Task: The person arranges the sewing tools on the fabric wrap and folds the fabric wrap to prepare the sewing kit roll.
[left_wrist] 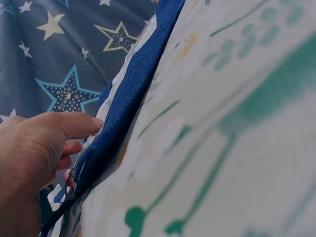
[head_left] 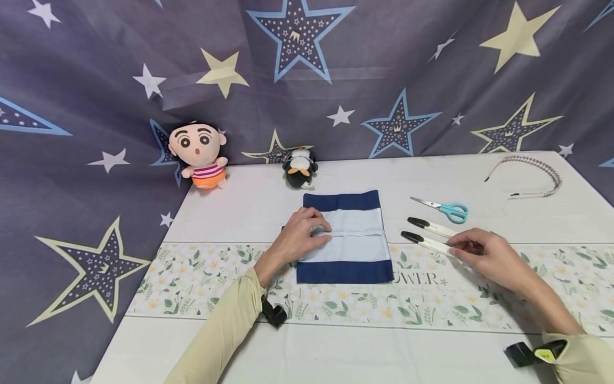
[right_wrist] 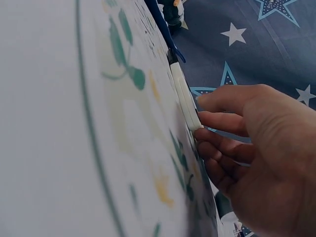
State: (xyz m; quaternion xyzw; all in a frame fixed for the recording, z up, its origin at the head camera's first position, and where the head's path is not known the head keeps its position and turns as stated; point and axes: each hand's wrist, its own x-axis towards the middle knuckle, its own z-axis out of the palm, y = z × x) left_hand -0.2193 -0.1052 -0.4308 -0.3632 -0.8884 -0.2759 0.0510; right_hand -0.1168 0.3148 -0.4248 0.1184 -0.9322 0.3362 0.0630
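Observation:
In the head view a light blue cloth piece with navy bands [head_left: 345,272] lies flat, a seam or slit running across its middle. My left hand [head_left: 303,232] rests on its left part, fingers loosely bent and thumb apart from them. A navy edge [left_wrist: 131,89] shows beside that hand in the left wrist view. To the right lie two white marker pens with black caps, an upper marker [head_left: 438,229] and a lower marker [head_left: 431,244]. My right hand [head_left: 494,258] is at their near ends, thumb and fingers spread apart; whether the fingertips touch a marker [right_wrist: 183,96] is hard to tell.
Blue-handled scissors [head_left: 453,212] lie behind the markers. A braided headband [head_left: 556,173] lies at the back right. A penguin plush [head_left: 300,169] and a boy-figure plush [head_left: 203,154] stand at the back. A starry curtain [head_left: 345,69] hangs behind the table [head_left: 355,346].

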